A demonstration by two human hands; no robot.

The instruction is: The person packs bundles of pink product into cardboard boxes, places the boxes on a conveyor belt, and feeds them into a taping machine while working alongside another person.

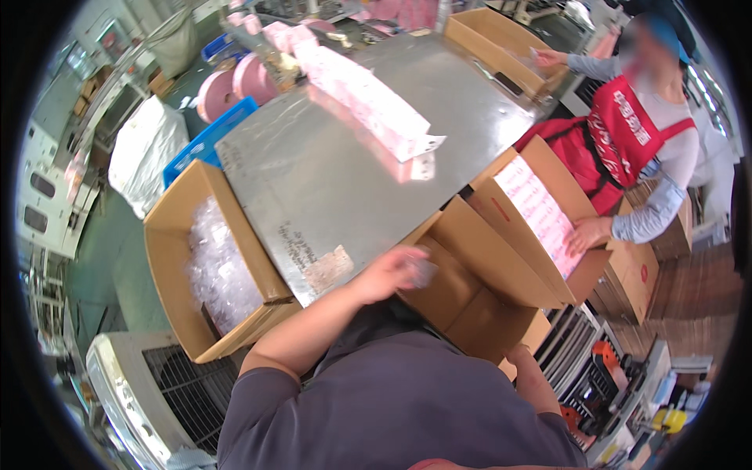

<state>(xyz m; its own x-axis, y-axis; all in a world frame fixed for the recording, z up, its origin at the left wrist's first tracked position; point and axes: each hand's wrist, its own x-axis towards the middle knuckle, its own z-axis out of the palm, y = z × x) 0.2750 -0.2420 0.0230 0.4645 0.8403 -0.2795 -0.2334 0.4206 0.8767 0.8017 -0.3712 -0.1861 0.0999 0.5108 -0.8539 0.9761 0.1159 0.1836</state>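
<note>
My left hand (389,274) is raised over the left edge of an open cardboard box (489,317) in front of me. Its fingers are closed round a small, see-through plastic piece (421,272), blurred so that its exact kind does not show. My right hand (517,359) is low at the near right corner of the same box, touching or close to its edge; its fingers are mostly hidden. To my left, another cardboard box (174,254) holds a heap of clear plastic pieces (222,266).
A metal table (274,184) carries a long row of pink-and-white printed packaging (364,90). Across from me, a person in a red apron (615,129) rests one hand on pink-white packs (536,210) in a box. A blue crate (207,141) and white sack (145,157) stand left.
</note>
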